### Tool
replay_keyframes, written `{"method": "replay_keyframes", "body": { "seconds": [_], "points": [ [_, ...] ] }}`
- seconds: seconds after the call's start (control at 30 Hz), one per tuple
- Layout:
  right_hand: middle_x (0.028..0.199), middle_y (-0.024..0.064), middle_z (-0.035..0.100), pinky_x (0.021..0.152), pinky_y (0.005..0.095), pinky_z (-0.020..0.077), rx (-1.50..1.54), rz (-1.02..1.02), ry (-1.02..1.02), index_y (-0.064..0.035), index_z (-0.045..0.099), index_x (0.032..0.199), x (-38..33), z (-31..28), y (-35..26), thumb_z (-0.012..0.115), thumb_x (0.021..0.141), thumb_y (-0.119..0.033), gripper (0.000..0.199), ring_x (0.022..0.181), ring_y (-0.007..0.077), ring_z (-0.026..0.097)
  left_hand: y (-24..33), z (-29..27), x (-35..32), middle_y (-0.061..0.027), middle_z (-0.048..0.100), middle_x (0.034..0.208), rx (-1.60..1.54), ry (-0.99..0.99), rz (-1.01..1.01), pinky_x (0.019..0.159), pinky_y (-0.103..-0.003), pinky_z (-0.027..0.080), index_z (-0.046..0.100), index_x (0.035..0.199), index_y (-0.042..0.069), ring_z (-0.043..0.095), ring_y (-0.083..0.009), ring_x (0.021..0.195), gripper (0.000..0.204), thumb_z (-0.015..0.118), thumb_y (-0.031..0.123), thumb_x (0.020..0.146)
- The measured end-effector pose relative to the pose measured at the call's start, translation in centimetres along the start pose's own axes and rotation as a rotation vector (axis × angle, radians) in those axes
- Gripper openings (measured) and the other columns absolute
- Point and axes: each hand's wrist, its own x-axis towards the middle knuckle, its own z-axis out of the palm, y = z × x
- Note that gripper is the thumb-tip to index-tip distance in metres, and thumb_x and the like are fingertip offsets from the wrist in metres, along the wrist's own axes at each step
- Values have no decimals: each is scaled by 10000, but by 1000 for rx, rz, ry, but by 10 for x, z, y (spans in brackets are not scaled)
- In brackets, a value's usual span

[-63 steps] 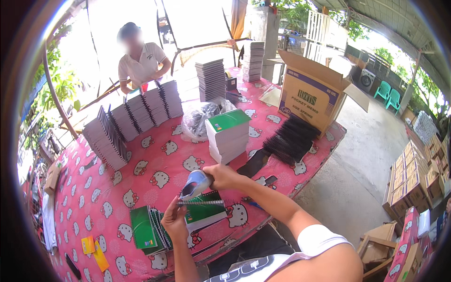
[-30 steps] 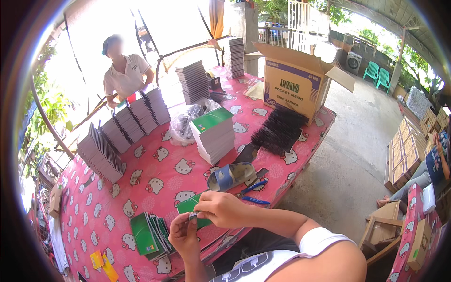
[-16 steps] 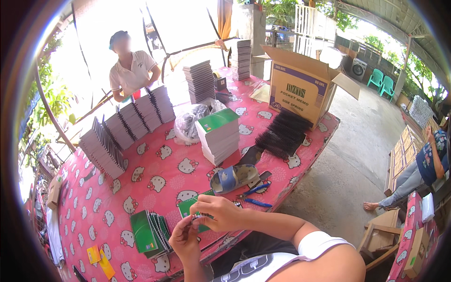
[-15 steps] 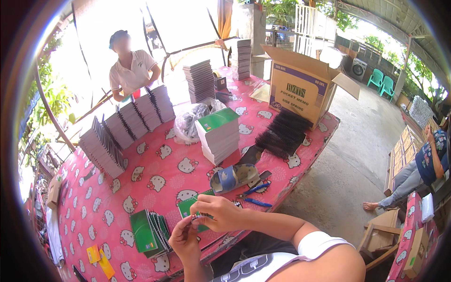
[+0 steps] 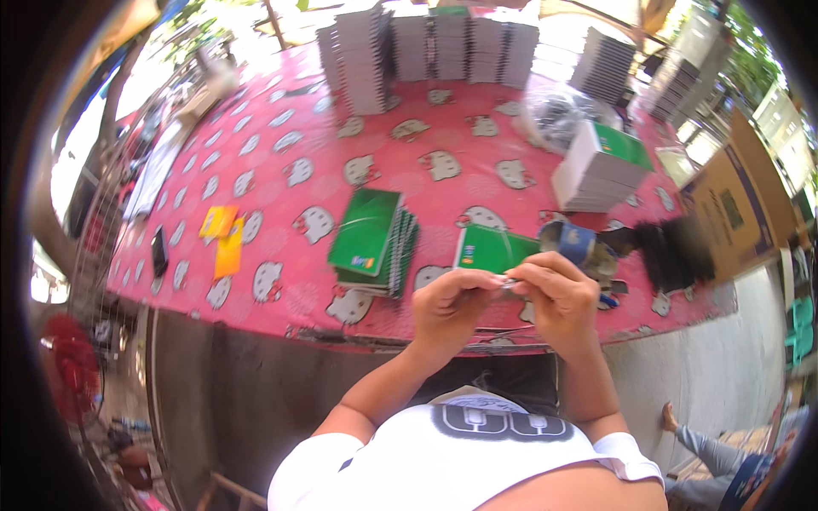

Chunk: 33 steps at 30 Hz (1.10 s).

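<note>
small pale piece (image 5: 509,284) pinched over the table's (image 5: 281,200) near edge

the left hand (image 5: 456,308) and right hand (image 5: 558,300) meet, thumbs and fingers clamped on the piece, too small to identify. a green notebook (image 5: 487,249) lies just beyond them. left of it, near the same edge, sits a green spiral-notebook pile (image 5: 368,232); a blue-strapped slipper (image 5: 576,242) lies to its right.

Small pale piece (image 5: 509,282) pinched by the green notebook (image 5: 490,249)

I hold the small pale piece between my left fingers (image 5: 479,279) and right fingers (image 5: 545,274), at the near side of the green notebook. It is mostly hidden by my grip, and too small and blurred for me to tell its shape. The green notebook lies cover up on the tabletop (image 5: 464,194), a small coloured mark at its left, a thin pale curve crossing the cover, its right part overlapped by my hand.
</note>
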Motion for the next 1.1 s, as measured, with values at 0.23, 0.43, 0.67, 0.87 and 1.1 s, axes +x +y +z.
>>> {"method": "replay_keyframes", "body": {
  "seconds": [0.23,0.43,0.67,0.87,1.1],
  "points": [
    [887,123,639,653,302,527,-9,-49,-90,7,675,963,10,9,-2,710,715,61,256,781,240,655,21,-14,4,-79,688,923,92,82,-48,732,-237,521,677,927,-3,649,-126,854,154,623,-113,834],
    [1052,136,593,830,396,479,-252,-119,-52,-56,665,1018,32,-12,26,711,722,-14,303,960,294,590,103,-84,61,-91,684,913,672,114,426,734,-261,526,689,954,1,648,-134,842,171,630,-87,819],
    [1109,138,562,871,400,471,-554,-193,-477,-88,698,991,12,76,65,677,712,-34,286,1021,300,547,14,-149,117,-84,650,1175,1383,-359,-19,971,-360,445,659,1111,38,607,-176,1074,250,595,5,872],
    [999,112,583,805,412,491,-552,-6,-745,-99,712,984,28,73,74,711,712,-100,271,947,290,572,51,-114,83,-115,592,1260,978,7,169,1021,-406,415,629,1157,78,555,-210,1187,309,627,0,859],
    [898,103,581,766,414,490,-478,-55,-805,-98,716,949,41,68,77,728,706,-128,245,871,300,598,52,-54,12,-189,602,1192,19,-85,-59,880,-317,498,586,1155,-40,626,-214,1035,272,603,-31,884]
  ]
}}
